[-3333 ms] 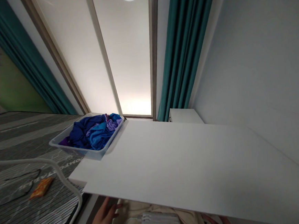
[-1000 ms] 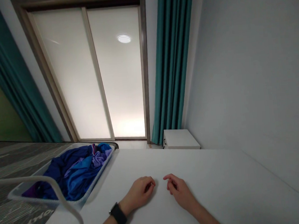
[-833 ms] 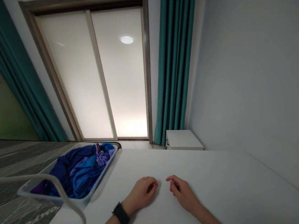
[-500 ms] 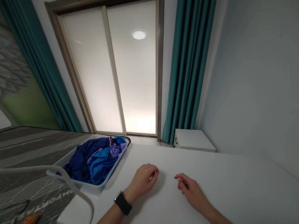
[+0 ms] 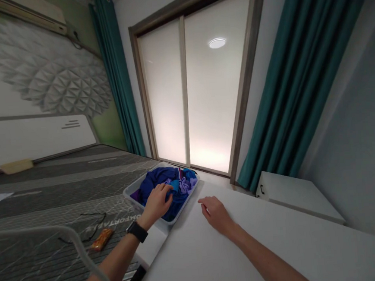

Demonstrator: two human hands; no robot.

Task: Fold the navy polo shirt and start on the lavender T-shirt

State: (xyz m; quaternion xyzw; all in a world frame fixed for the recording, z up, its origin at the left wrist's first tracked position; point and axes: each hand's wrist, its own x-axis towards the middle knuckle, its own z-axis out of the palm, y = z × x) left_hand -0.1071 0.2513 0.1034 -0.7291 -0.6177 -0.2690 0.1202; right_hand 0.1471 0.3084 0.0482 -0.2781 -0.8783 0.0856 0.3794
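Observation:
A translucent plastic bin (image 5: pixel 131 192) holds a heap of dark blue, bright blue and lilac clothes (image 5: pixel 156 177). Over the bin's near side is my left hand (image 5: pixel 157 202), wearing a black watch at the wrist. Its fingers are apart and curved above the clothes; I cannot tell whether they touch the fabric. My right hand (image 5: pixel 215 214) hovers over the white table (image 5: pixel 212 255), just right of the bin. Its fingers are loosely bent, with the index finger pointing left and nothing held.
Left of the table lies a dark striped bed cover with an orange packet (image 5: pixel 102 239) and a black cord (image 5: pixel 85 239). A pale curved tube (image 5: pixel 82 248) crosses the lower left. A white cabinet (image 5: pixel 292 193) stands beyond the table at right, below the teal curtain (image 5: pixel 288 98).
My view has turned left. My left hand has gone from above the table to over the bin of clothes. My right hand has also moved left, closer to the bin.

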